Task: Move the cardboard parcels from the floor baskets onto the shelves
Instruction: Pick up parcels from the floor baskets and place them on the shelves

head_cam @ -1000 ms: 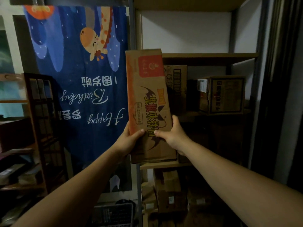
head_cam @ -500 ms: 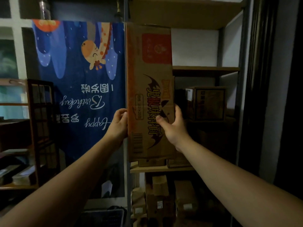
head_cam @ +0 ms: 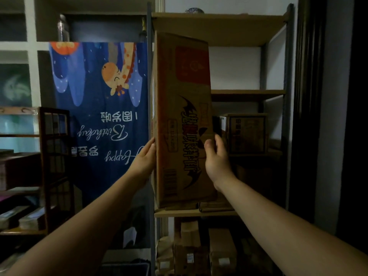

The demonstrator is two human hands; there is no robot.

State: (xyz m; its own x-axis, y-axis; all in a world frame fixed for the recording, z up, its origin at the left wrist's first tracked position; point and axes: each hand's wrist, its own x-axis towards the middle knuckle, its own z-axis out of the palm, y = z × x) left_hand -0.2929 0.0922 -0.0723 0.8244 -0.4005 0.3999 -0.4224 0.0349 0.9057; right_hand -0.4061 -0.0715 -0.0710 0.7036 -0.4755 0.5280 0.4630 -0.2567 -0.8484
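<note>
Dim storeroom on my feed: a blue banner [head_cam: 103, 116] hangs upside down left of the metal rack [head_cam: 219, 213], reading "Happy Birthday". At the rack's left end the cardboard box [head_cam: 179, 116] stands on end with its base at the middle board; I cannot tell whether it rests there. It bears a red panel, a black bat print with Chinese characters, and a barcode. The left hand [head_cam: 143, 162] lies flat on its left side, fingers straight. The right hand [head_cam: 216, 162] clasps its right edge, thumb in front.
</note>
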